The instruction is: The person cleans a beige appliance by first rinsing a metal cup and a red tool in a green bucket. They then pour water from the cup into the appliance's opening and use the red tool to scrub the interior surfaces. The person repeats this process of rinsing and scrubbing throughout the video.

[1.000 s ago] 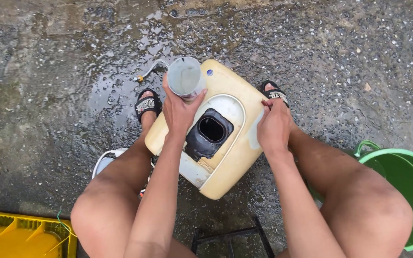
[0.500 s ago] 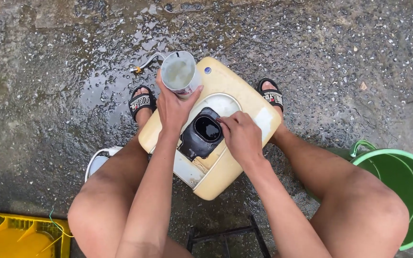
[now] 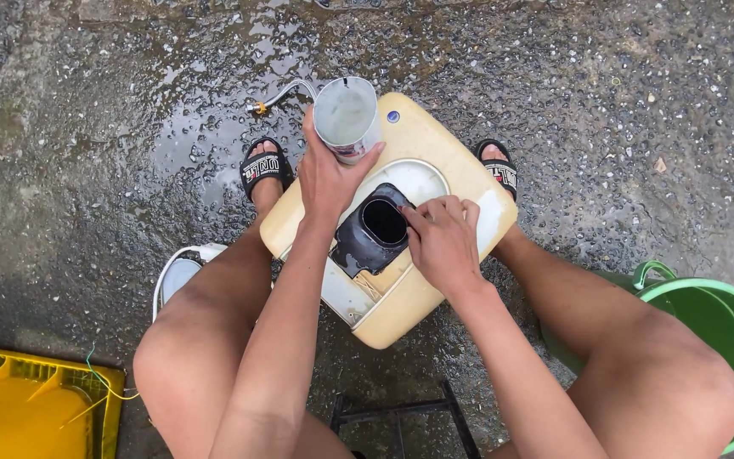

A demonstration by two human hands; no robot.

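Currently logging from the remote station: I see the cream-coloured casing [image 3: 422,280] lying flat on the wet concrete ground [image 3: 87,127], between the two sandalled feet, tilted diagonally in the head view. Its round white panel [image 3: 418,180] carries a black collar with an oval opening [image 3: 380,225], and that opening is uncovered.

Left hand [image 3: 326,180]: fingers [image 3: 367,157] wrapped around the lower part of a grey cylindrical cup [image 3: 346,115], closed firmly on it. The cup stands upright, mouth toward the camera, at the far edge of the casing. I cannot tell whether its base rests on the casing or is lifted clear.

Right hand [image 3: 442,242]: loosely curled, holding nothing that I can see. Its fingertips [image 3: 414,219] touch the right rim of the black collar, just beside the opening; the palm lies over the white panel.

Judgement on progress: the opening is exposed and the cup is already in hand, so the work looks mid-course. Nothing shows inside the opening, and I cannot read the cup's contents.

Surroundings: a thin metal hose [image 3: 286,92] lies on the ground beyond the cup, a green bucket [image 3: 724,340] at the right, a yellow crate [image 3: 36,399] at lower left.
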